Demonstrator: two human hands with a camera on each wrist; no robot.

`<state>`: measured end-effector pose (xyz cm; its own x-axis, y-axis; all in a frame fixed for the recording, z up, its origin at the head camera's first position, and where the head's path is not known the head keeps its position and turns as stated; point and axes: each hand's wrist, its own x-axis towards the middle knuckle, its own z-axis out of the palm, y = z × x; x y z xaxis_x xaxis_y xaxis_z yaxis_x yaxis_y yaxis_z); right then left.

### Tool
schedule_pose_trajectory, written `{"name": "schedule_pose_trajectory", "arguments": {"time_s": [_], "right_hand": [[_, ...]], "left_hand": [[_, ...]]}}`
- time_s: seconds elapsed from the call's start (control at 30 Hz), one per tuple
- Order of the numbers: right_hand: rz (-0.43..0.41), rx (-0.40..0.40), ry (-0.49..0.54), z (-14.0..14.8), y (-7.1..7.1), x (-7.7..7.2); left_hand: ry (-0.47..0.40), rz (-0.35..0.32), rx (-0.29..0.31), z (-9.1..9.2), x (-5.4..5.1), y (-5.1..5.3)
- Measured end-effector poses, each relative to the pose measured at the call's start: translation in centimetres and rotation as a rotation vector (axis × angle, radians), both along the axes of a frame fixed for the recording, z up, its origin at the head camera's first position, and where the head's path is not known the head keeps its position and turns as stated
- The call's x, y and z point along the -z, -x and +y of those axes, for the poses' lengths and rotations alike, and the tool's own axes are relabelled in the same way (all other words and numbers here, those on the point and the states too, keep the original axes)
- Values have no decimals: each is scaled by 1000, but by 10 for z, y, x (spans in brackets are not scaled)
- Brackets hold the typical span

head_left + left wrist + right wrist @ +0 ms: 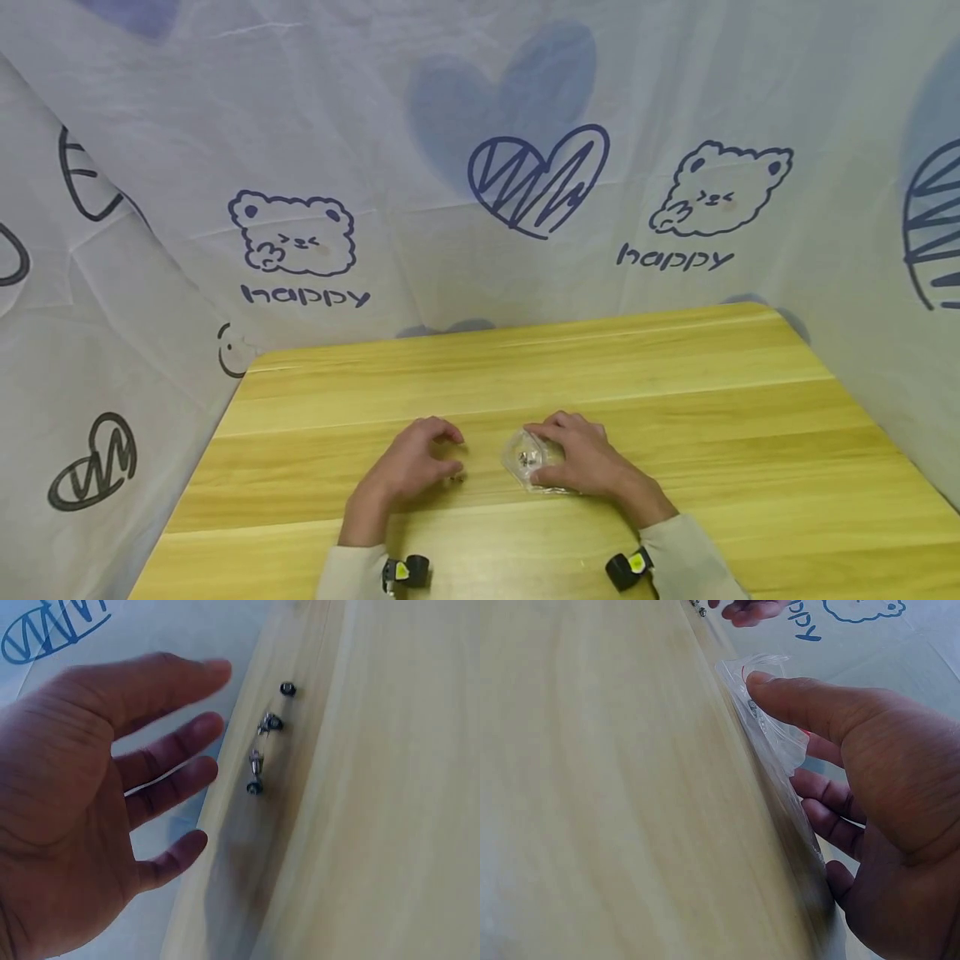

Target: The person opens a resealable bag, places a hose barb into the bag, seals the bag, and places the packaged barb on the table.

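Observation:
My left hand (416,460) hovers over the table with its fingers loosely bent and nothing between them. By its thumb lie a few small metal pieces (457,477). The left wrist view shows them as screw-like parts (256,761) with dark round ends, plus a separate dark round piece (288,689). My right hand (588,458) holds a clear plastic bag (516,460) between thumb and fingers, flat on the tabletop. Small dark metal bits (527,458) show inside the bag. In the right wrist view the thumb lies over the bag (780,746), partly covering it.
The wood-grain table (540,375) reaches back to a pale hanging cloth (420,250) printed with hearts and bears. More cloth hangs along the left and right sides. Each wrist carries a small black camera (416,571) on a strap.

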<state>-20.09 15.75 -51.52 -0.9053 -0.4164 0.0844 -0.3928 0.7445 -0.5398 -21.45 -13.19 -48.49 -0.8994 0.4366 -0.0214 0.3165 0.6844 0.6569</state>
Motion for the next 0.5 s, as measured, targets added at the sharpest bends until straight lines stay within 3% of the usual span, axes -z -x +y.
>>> {"name": "schedule_pose_trajectory", "arguments": {"time_s": [0.3,0.5], "right_hand": [[-9,-3,2,1,0,2],[-12,-6,5,1,0,2]], "left_hand": [[161,46,-32,-4,7,0],[216,113,-41,-1,9,-1]]}}
